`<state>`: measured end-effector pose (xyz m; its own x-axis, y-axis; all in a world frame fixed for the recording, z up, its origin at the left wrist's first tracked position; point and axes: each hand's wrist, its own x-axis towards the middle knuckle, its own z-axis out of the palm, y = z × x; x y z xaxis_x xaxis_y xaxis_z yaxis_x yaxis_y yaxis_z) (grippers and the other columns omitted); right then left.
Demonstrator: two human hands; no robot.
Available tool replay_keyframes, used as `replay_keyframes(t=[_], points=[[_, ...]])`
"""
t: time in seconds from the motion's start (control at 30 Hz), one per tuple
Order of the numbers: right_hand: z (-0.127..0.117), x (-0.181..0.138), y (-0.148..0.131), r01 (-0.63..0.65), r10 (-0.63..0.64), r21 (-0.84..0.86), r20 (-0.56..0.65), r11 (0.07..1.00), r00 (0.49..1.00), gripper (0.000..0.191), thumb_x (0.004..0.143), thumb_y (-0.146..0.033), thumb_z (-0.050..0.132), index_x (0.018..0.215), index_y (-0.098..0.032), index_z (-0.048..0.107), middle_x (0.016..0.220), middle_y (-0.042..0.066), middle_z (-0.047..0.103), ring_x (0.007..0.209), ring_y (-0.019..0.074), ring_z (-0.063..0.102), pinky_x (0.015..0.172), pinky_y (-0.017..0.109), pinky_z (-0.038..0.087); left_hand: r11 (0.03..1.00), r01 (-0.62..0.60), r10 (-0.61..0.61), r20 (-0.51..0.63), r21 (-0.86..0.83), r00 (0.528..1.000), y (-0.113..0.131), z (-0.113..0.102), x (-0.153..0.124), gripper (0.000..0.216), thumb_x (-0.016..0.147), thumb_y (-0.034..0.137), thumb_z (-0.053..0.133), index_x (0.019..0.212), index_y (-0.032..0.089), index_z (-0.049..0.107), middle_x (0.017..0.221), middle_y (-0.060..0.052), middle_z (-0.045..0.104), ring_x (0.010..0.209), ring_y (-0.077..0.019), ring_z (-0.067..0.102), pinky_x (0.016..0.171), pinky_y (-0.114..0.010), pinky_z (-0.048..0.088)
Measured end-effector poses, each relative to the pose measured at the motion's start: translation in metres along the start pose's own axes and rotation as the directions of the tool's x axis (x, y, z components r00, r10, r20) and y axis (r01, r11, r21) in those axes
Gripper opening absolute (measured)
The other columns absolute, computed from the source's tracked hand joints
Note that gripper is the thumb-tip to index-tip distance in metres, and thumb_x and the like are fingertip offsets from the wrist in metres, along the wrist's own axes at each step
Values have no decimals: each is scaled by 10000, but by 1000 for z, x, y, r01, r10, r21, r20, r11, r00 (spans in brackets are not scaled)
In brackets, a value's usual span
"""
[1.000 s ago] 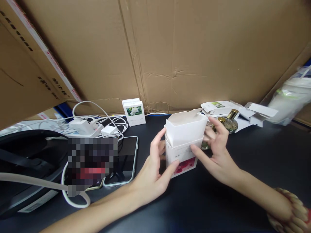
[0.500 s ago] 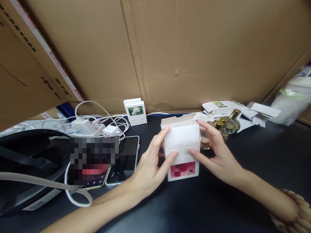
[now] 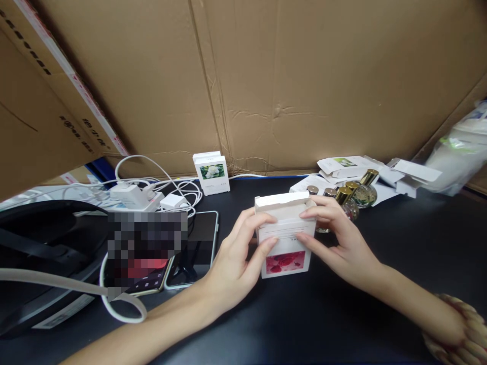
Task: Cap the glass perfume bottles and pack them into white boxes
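Both hands grip a white carton [image 3: 285,238] with a red rose picture low on its front. Its top flap stands up at the back, and a white inner piece shows at the mouth. My left hand [image 3: 238,253] holds the left side, index finger bent over the upper front and thumb on the face. On the right side, my right hand [image 3: 340,238] has its thumb on the front and fingertips at the top edge. Just behind my right hand stand several glass bottles with gold caps [image 3: 352,191].
White boxes with a white flower picture [image 3: 212,175] stand at the back. Opened cartons [image 3: 344,165] lie back right beside a plastic-wrapped cup [image 3: 458,152]. Left are a charger with cables [image 3: 129,195], two phones [image 3: 196,253] and a black object with a strap [image 3: 49,253]. Cardboard [image 3: 266,76] walls the table [image 3: 304,324].
The white inner piece has sunk down into the carton. My fingers have moved down over its upper edge, and the back flap shows more plainly.
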<state>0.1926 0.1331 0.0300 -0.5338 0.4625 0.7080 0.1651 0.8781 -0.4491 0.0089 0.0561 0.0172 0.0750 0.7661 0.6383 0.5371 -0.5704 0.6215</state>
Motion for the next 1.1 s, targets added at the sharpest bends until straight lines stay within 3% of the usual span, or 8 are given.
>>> replay_keyframes(t=[0.27,0.37,0.47,0.57,0.67,0.8,0.93,1.1], points=[[-1,0,-2,-16,17,-30,11,999,1000,122,841,-205,560,944,-261,524,1114,62,512,869,152,595,584,233,544,996,-32,31,9,77,999,4,-3,3,181,898,119,456,1038,230,487,1063,-41,529,945,-146,556,741,-231,510],[3,-3,1,-9,9,45,-12,999,1000,310,836,-200,573,1101,-307,453,1144,55,496,906,156,601,600,233,555,995,-39,40,-8,92,999,5,-3,3,180,896,105,446,1020,228,491,1053,-43,533,940,-149,560,736,-240,514],[7,-6,3,-84,89,172,-24,982,996,630,810,-224,614,1293,-339,226,1195,77,484,877,154,626,595,250,570,988,-89,102,-102,126,990,4,-4,4,208,888,75,430,1016,229,487,1055,-45,533,963,-153,557,769,-264,517],[8,-6,3,-219,198,232,108,948,974,675,813,-266,608,1323,-294,168,1139,88,558,874,173,645,634,285,582,980,-140,163,-170,139,972,1,-4,5,269,883,86,459,1101,243,468,1074,-46,525,1003,-157,545,797,-275,520],[8,-4,3,-333,275,252,238,909,931,561,837,-300,561,1283,-240,226,1067,91,623,885,186,650,666,316,583,991,-63,76,-112,117,991,-1,-4,6,367,873,140,520,1211,257,436,1138,-54,511,1031,-162,541,792,-266,528],[9,-2,2,-438,354,267,310,858,882,553,824,-346,559,1249,-202,235,1092,126,634,867,196,655,605,312,572,993,45,-40,-48,108,998,-4,-5,6,353,908,212,472,1255,262,431,1168,-50,515,1027,-167,546,826,-293,520],[9,-2,2,-462,372,286,317,840,872,550,800,-347,584,1217,-207,253,1087,116,642,885,199,654,632,316,568,994,71,-68,-40,79,997,-4,-6,5,325,939,237,410,1259,282,434,1156,-35,525,997,-155,552,815,-276,512],[8,-2,0,-470,363,293,351,833,863,525,793,-337,596,1186,-234,264,1064,91,640,855,181,647,572,279,545,993,113,-111,-92,20,990,-3,-5,6,365,904,253,482,1262,271,410,1204,-39,536,996,-158,577,814,-268,515]])
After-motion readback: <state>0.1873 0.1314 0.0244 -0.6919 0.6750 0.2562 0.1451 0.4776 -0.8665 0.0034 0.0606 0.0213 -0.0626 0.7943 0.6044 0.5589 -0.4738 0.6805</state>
